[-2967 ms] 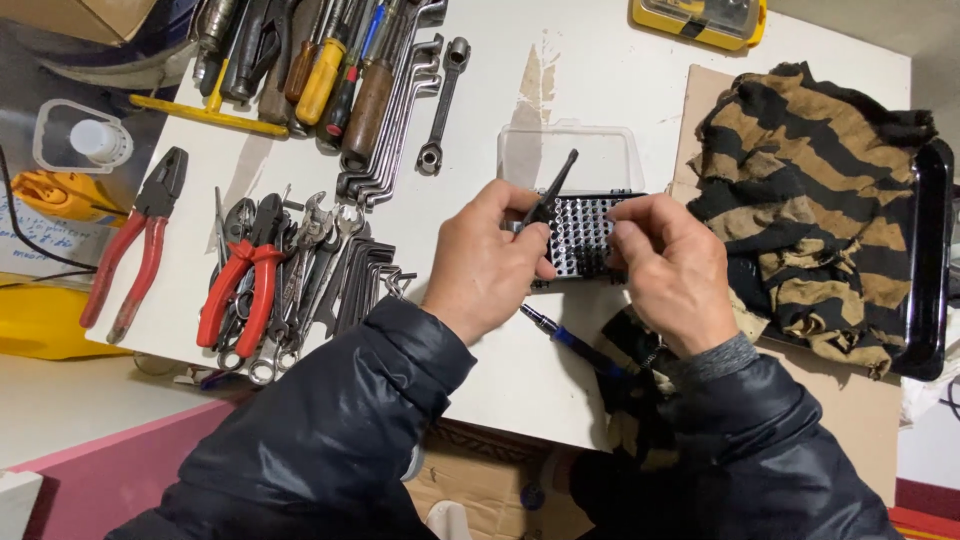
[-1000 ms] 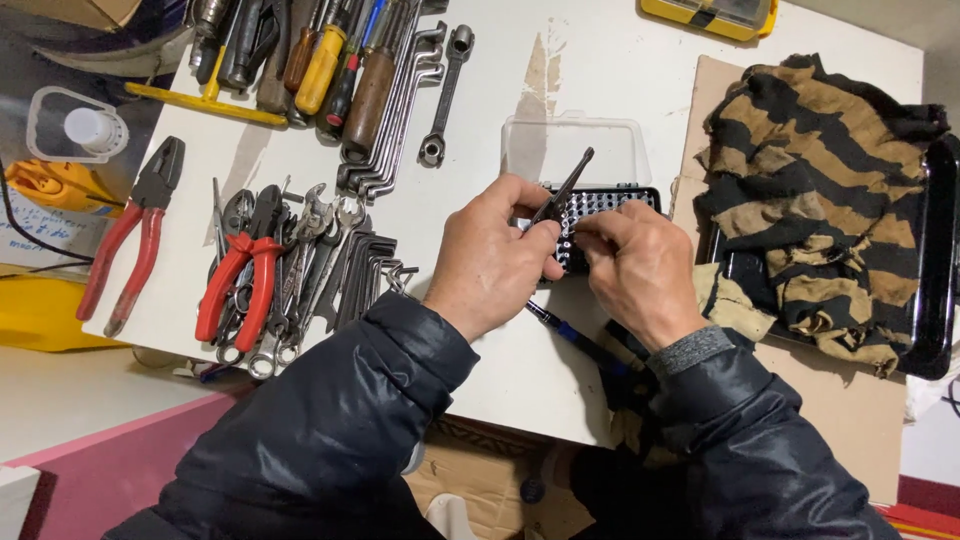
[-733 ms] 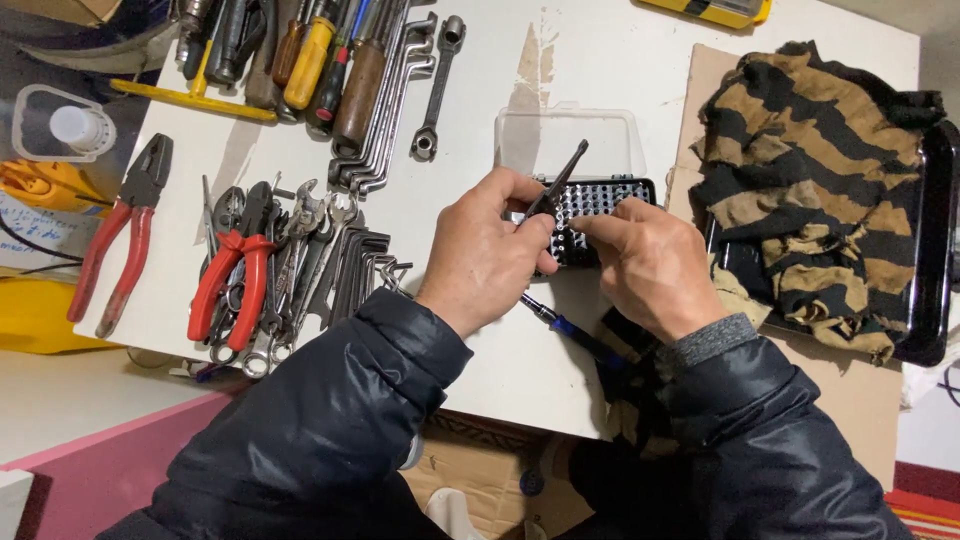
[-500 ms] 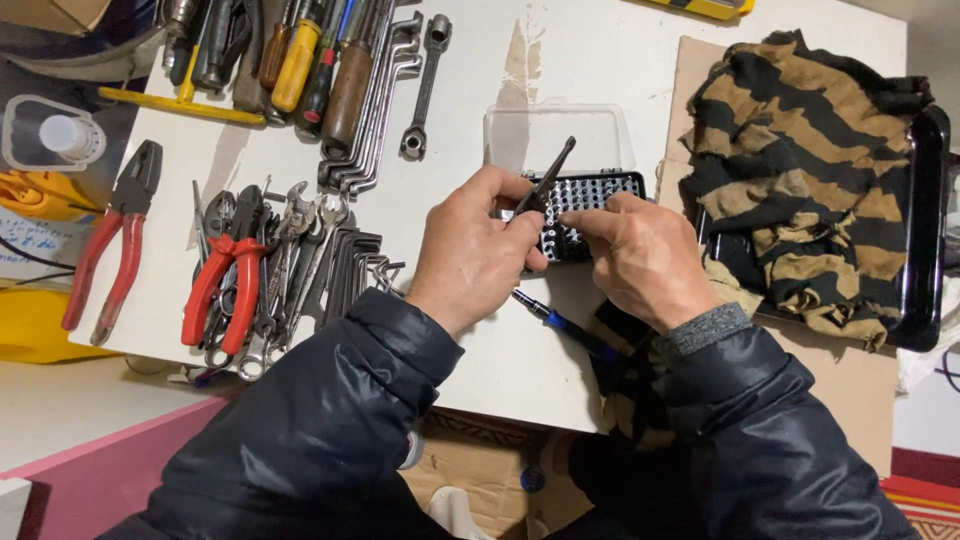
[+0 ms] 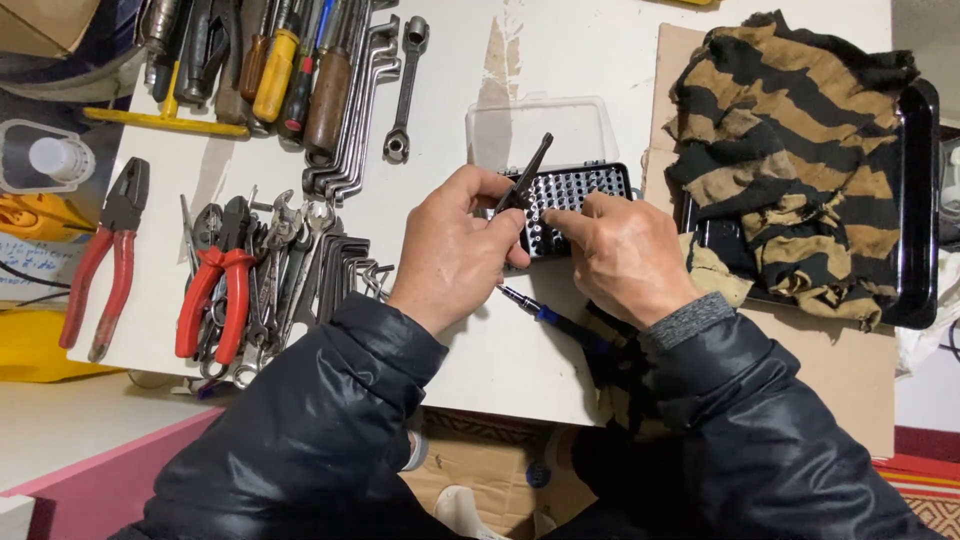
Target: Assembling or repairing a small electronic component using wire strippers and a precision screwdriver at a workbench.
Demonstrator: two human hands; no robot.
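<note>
My left hand (image 5: 458,248) grips a slim black screwdriver handle (image 5: 530,172) that points up and to the right over an open black bit case (image 5: 580,190). The case holds rows of small metal bits, and its clear lid (image 5: 540,130) lies open behind it. My right hand (image 5: 620,255) rests on the case's front edge, its fingertips pinching among the bits; I cannot tell whether a bit is between them. A blue-handled screwdriver (image 5: 545,315) lies on the white table (image 5: 500,360) under my wrists.
Red-handled pliers (image 5: 105,265), more red pliers (image 5: 215,290), wrenches and hex keys (image 5: 330,270) lie at the left. Screwdrivers and spanners (image 5: 330,90) line the back. A striped black-and-tan cloth (image 5: 790,150) covers a black tray (image 5: 915,200) on cardboard (image 5: 850,370) at the right.
The view has shifted slightly, so things sit higher and further left. My hands stay at the bit case, the left holding the driver handle, the right fingers working among the bits.
</note>
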